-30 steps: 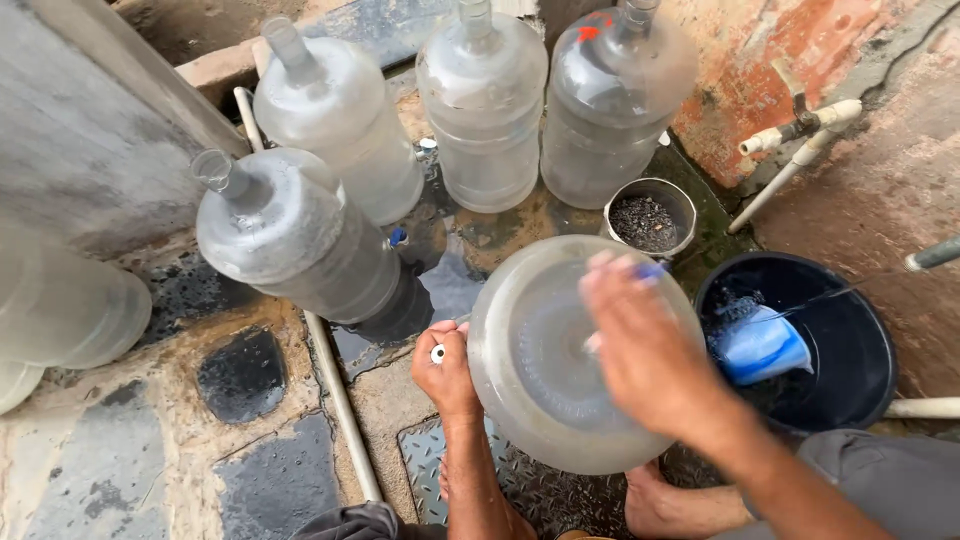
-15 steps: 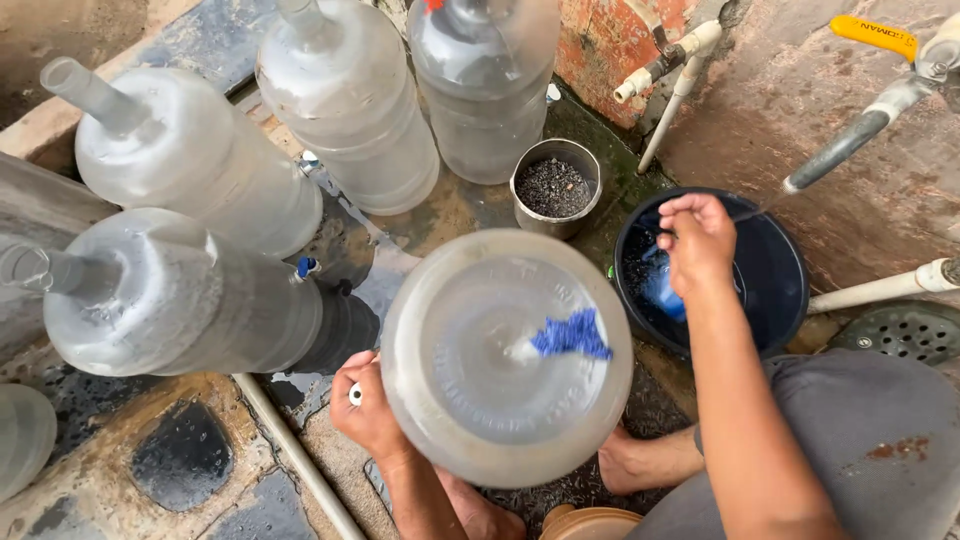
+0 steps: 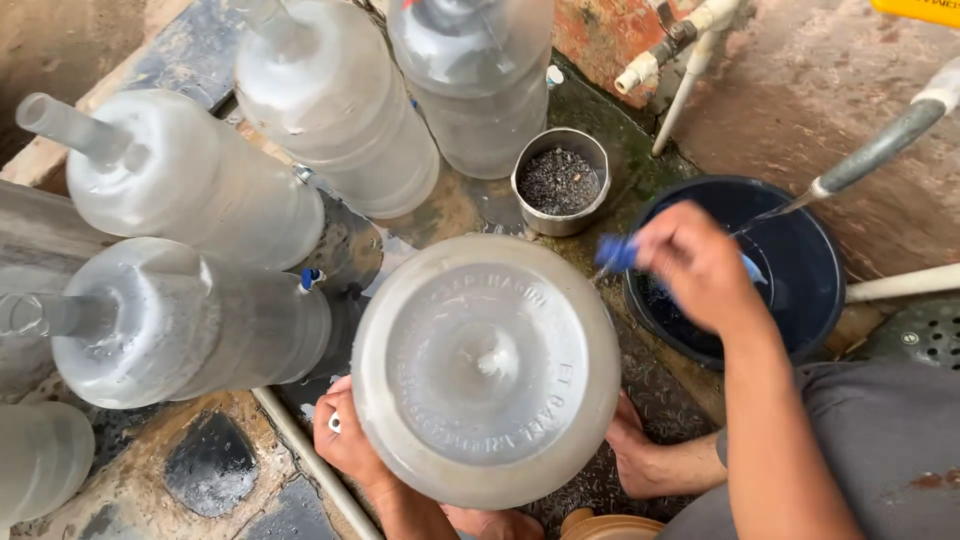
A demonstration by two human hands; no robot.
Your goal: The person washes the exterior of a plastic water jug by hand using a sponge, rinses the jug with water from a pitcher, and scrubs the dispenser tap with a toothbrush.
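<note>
A large clear plastic water jug (image 3: 485, 370) stands upside down in front of me, its round base facing up. My left hand (image 3: 345, 440) grips its lower left side. My right hand (image 3: 700, 262) holds a wet blue cloth (image 3: 615, 252) at the rim of a dark blue bucket of water (image 3: 800, 270), just right of the jug's base.
Several more clear jugs (image 3: 180, 190) stand upside down to the left and behind. A small metal tin of dark grit (image 3: 560, 180) sits beside the bucket. White pipes (image 3: 680, 90) and a metal tap (image 3: 880, 145) run along the right wall. My bare foot (image 3: 650, 460) rests below the jug.
The blue cloth that lay on the jug's base is now in my right hand at the bucket's rim. The view has shifted slightly.
</note>
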